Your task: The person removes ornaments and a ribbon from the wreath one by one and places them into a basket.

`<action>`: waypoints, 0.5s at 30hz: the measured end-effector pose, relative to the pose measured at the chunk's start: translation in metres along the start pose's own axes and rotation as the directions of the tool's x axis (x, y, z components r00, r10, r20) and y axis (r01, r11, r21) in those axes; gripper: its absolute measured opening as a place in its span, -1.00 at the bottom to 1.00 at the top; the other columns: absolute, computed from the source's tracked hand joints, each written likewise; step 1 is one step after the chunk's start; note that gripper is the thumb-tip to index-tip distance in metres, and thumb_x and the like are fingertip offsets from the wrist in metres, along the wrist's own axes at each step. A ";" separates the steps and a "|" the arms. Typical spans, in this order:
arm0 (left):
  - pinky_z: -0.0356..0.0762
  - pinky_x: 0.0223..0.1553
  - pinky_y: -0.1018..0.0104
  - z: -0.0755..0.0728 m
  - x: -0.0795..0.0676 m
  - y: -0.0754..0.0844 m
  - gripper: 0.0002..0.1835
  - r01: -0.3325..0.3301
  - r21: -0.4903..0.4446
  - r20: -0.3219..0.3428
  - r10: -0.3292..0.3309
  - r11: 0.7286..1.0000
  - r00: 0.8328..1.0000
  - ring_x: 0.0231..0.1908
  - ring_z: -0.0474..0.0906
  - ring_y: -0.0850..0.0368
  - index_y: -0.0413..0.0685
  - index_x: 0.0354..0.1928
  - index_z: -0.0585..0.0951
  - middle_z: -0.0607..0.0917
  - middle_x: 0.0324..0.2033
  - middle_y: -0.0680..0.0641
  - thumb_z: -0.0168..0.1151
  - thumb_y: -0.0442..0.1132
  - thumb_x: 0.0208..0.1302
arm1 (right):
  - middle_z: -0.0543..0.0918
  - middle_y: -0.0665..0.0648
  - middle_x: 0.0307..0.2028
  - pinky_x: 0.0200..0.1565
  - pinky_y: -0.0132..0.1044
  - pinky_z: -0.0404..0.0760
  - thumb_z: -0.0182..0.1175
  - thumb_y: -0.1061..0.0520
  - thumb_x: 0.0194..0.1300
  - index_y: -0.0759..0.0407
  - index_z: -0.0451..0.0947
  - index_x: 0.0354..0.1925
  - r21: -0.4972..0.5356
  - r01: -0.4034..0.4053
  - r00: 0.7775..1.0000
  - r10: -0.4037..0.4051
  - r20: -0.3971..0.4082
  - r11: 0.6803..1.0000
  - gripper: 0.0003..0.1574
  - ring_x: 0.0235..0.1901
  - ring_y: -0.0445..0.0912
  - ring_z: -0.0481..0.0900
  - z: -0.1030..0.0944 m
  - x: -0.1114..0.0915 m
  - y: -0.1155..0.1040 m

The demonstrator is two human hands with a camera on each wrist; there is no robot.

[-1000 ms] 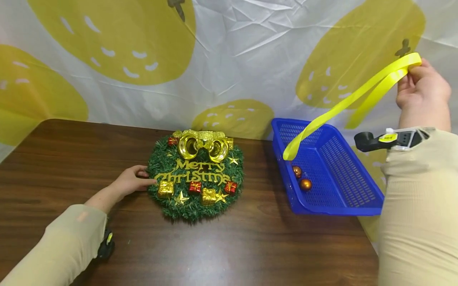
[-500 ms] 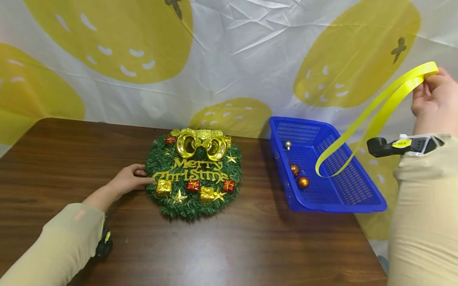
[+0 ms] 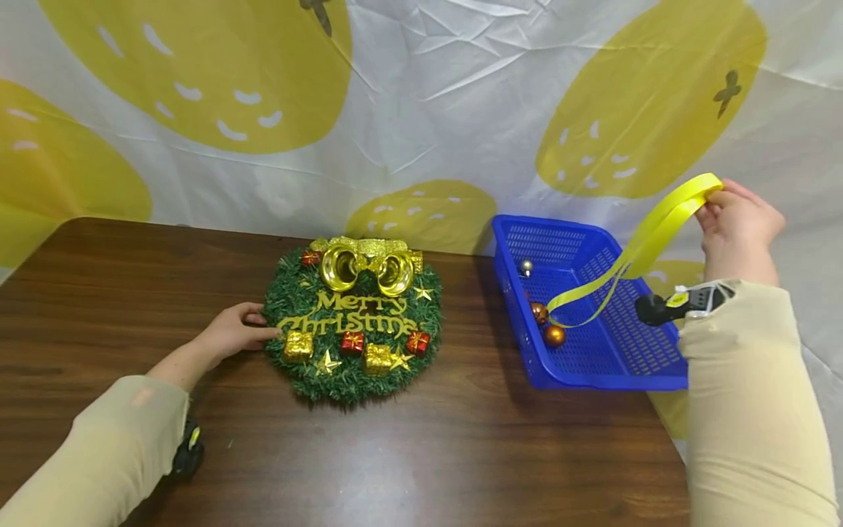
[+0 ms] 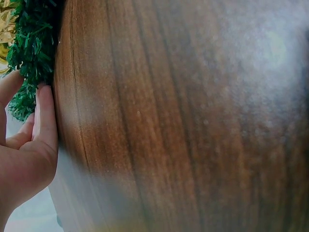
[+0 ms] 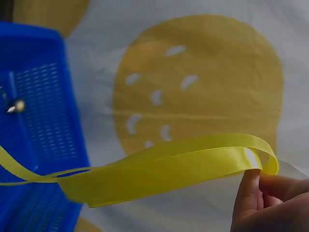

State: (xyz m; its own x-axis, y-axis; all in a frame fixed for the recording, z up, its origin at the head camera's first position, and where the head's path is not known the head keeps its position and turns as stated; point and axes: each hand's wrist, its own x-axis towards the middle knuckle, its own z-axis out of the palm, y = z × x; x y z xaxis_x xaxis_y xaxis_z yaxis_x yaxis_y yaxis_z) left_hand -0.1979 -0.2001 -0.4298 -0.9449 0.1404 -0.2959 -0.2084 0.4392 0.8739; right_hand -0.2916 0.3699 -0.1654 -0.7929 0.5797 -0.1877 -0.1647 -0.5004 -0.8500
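A green Christmas wreath (image 3: pixel 352 380) with golden bells, small gift boxes, stars and "Merry Christmas" lettering lies flat on the table. At its left edge, my left hand (image 3: pixel 232 335) holds the rim between thumb and fingers; the left wrist view shows fingertips (image 4: pixel 44 96) at the wreath's green tinsel (image 4: pixel 34 43). A looped yellow ribbon (image 3: pixel 658 223) hangs from my right hand (image 3: pixel 744 223), pinched between thumb and fingers. Its lower end droops into the blue basket (image 3: pixel 533 359), beside the copper-coloured balls (image 3: pixel 555 336). In the right wrist view the ribbon (image 5: pixel 159 176) stretches leftward from the fingers.
The basket stands at the table's right side, with a small silvery ball (image 3: pixel 525 268) also inside. A white cloth (image 3: pixel 435 124) with yellow fruit prints hangs behind the brown wooden table (image 3: pixel 461 454).
My right hand has moved down from its raised position and, lately, left, lowering the ribbon into the basket. The left hand and wreath stay in place.
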 end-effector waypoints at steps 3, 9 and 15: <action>0.58 0.05 0.08 0.001 0.000 -0.001 -0.13 0.005 0.004 0.002 -0.005 1.000 1.000 0.10 0.42 -0.29 -0.49 0.39 -0.08 0.22 0.20 -0.49 0.16 -0.13 0.30 | 0.60 0.08 -0.60 -0.58 -0.36 0.67 0.10 0.59 0.07 0.26 0.58 -0.34 -0.129 0.022 1.000 -0.019 0.024 0.991 -0.68 -0.63 -0.13 0.63 -0.004 -0.002 0.015; 0.58 0.05 0.07 0.001 0.000 -0.002 -0.13 0.002 0.003 0.006 -0.002 1.000 1.000 0.11 0.42 -0.29 -0.48 0.39 -0.08 0.22 0.20 -0.50 0.16 -0.13 0.30 | 0.57 -0.03 -0.57 -0.51 -0.47 0.66 0.13 0.46 0.14 0.13 0.61 -0.45 -0.436 0.087 0.996 -0.066 0.063 0.896 -0.73 -0.63 -0.24 0.63 -0.012 -0.005 0.041; 0.59 0.05 0.08 0.001 0.000 -0.002 -0.13 0.004 -0.004 0.011 -0.004 1.000 1.000 0.10 0.43 -0.29 -0.48 0.39 -0.09 0.21 0.20 -0.50 0.16 -0.14 0.31 | 0.52 -0.13 -0.48 -0.42 -0.59 0.63 0.15 0.32 0.23 -0.03 0.57 -0.39 -0.689 0.143 0.990 -0.094 0.108 0.711 -0.76 -0.58 -0.33 0.57 -0.018 -0.004 0.063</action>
State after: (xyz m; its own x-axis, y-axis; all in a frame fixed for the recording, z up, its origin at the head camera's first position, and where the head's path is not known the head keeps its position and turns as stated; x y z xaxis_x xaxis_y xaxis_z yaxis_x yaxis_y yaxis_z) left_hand -0.1971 -0.1999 -0.4317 -0.9413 0.1482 -0.3033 -0.2132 0.4358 0.8744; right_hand -0.2884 0.3471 -0.2269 -0.8325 0.5516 -0.0527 0.1738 0.1697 -0.9700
